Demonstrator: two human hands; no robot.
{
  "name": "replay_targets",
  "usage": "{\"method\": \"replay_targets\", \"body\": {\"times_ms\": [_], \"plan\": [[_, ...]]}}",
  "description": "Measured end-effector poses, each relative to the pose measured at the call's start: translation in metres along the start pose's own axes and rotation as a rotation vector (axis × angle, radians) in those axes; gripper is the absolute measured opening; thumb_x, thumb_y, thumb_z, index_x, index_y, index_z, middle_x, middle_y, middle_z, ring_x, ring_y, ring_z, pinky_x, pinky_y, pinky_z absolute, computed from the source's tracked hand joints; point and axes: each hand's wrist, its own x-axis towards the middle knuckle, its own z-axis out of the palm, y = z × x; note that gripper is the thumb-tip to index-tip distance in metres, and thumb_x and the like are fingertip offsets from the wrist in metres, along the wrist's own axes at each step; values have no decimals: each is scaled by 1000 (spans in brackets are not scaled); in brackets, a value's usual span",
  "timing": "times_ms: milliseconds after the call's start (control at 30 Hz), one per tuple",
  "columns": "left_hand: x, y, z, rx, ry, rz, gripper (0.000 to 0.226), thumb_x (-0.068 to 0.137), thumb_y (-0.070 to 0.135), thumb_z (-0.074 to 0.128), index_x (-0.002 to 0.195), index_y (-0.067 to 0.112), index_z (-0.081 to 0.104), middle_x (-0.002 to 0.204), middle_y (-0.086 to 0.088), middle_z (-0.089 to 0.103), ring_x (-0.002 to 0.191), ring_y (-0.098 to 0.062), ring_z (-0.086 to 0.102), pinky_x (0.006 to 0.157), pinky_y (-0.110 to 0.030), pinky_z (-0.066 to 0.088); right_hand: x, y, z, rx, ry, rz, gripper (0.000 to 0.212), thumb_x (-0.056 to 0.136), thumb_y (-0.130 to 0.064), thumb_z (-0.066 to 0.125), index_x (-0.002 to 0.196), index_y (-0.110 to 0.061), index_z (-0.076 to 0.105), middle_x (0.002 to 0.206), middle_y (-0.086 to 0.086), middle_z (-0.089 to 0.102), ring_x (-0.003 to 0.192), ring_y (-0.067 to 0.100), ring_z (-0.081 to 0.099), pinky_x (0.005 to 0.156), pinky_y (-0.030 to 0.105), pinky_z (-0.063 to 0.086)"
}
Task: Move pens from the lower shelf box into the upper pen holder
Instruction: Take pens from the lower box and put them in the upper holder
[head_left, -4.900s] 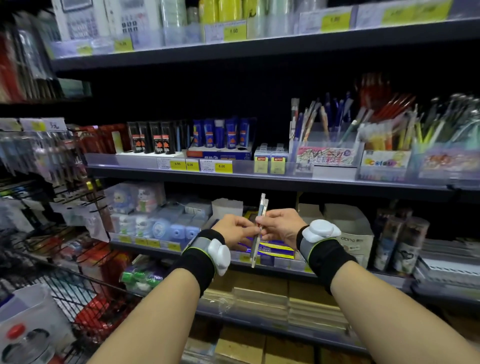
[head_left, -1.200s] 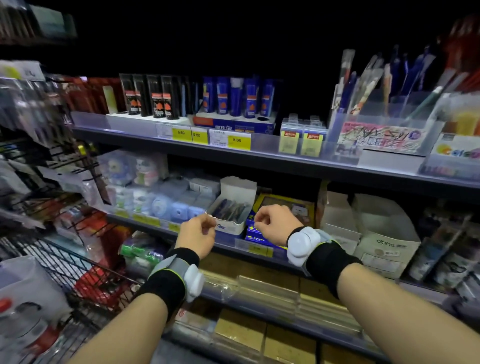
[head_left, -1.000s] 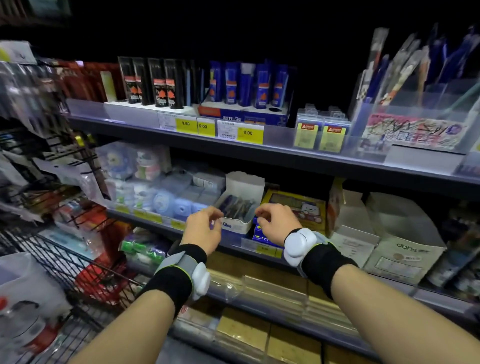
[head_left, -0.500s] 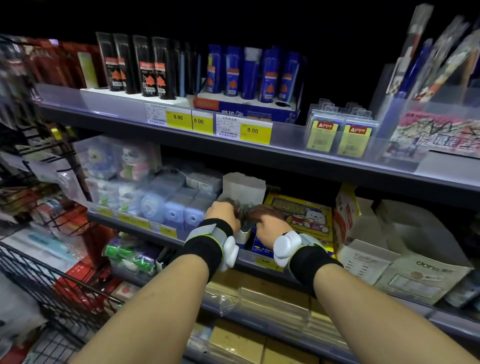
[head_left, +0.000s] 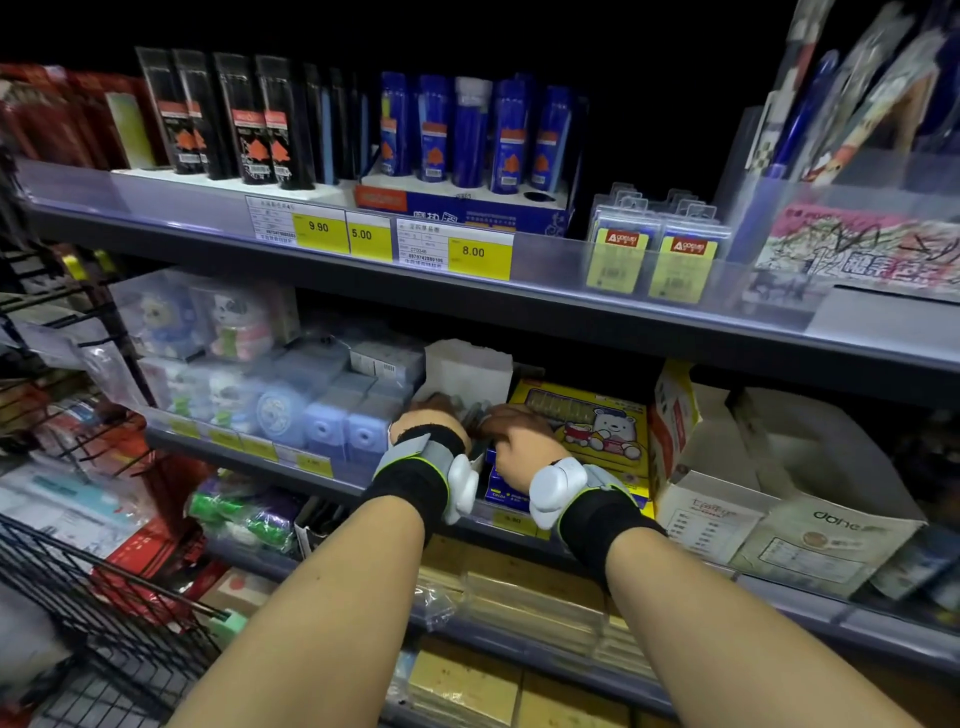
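Note:
A small white open box (head_left: 467, 370) stands on the lower shelf, and dark pens (head_left: 475, 411) show inside it between my hands. My left hand (head_left: 432, 417) reaches into the box's left side, its fingers hidden behind the wristband. My right hand (head_left: 519, 435) curls over the box's right side with its fingertips down among the pens. Whether either hand grips a pen is hidden. The clear upper pen holder (head_left: 831, 234) sits on the shelf above at the right, with several packaged pens (head_left: 810, 109) standing in it.
Blue sharpener boxes (head_left: 345, 426) crowd the box's left side, and a yellow bear-printed box (head_left: 587, 421) lies to its right. Open white cartons (head_left: 779, 499) stand further right. The upper shelf edge (head_left: 467, 291) with price tags overhangs my hands. A wire basket (head_left: 104, 597) is at the lower left.
About five seconds ago both hands held a packaged pen in front of the shelves. Since then they have dropped, moved forward and gone into the white box, and the view has come closer.

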Motion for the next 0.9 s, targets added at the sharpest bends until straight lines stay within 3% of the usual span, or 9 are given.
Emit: {"method": "replay_targets", "body": {"times_ms": [133, 333, 500, 633, 800, 900], "plan": [[-2, -1, -1, 71, -64, -27, 55, 76, 38, 65, 126, 23, 49, 129, -7, 60, 117, -30, 59, 87, -39, 47, 2, -1, 2, 8, -22, 40, 46, 89, 0, 46, 128, -16, 64, 143, 11, 53, 129, 30, 49, 110, 37, 40], [-4, -3, 2, 167, -49, -4, 41, 85, 44, 56, 118, 19, 56, 119, -10, 64, 109, -28, 62, 87, -35, 48, -2, -1, 0, 24, 18, 4, 44, 89, 3, 46, 122, -15, 69, 141, 9, 55, 131, 30, 48, 112, 36, 39], [-6, -3, 2, 188, -37, 26, 36, 89, 39, 53, 117, 18, 56, 117, -11, 65, 107, -28, 63, 81, -34, 44, -3, -2, 0, 39, 35, -17, 43, 88, 4, 46, 120, -12, 69, 138, 10, 58, 131, 30, 47, 113, 36, 36], [-6, -6, 3, 187, -36, 49, 31, 90, 34, 52, 115, 17, 58, 117, -10, 65, 108, -27, 62, 86, -34, 45, -4, -3, -1, 47, 51, -17, 45, 88, 5, 46, 119, -16, 71, 138, 6, 58, 131, 26, 48, 113, 34, 36], [-8, -10, 8, 156, 49, 84, 33, 89, 32, 54, 119, 18, 57, 117, -11, 65, 108, -29, 62, 81, -35, 43, -5, -5, -3, 60, 41, -2, 43, 89, 4, 45, 119, -14, 71, 139, 7, 57, 132, 27, 47, 113, 32, 36], [-8, -14, 10, 71, 112, 108, 36, 87, 25, 55, 123, 19, 53, 119, -13, 64, 109, -33, 62, 85, -37, 46, -7, -6, -5, 66, 46, -11, 41, 91, 4, 44, 119, -12, 71, 140, 6, 56, 135, 25, 44, 112, 28, 31]]}}
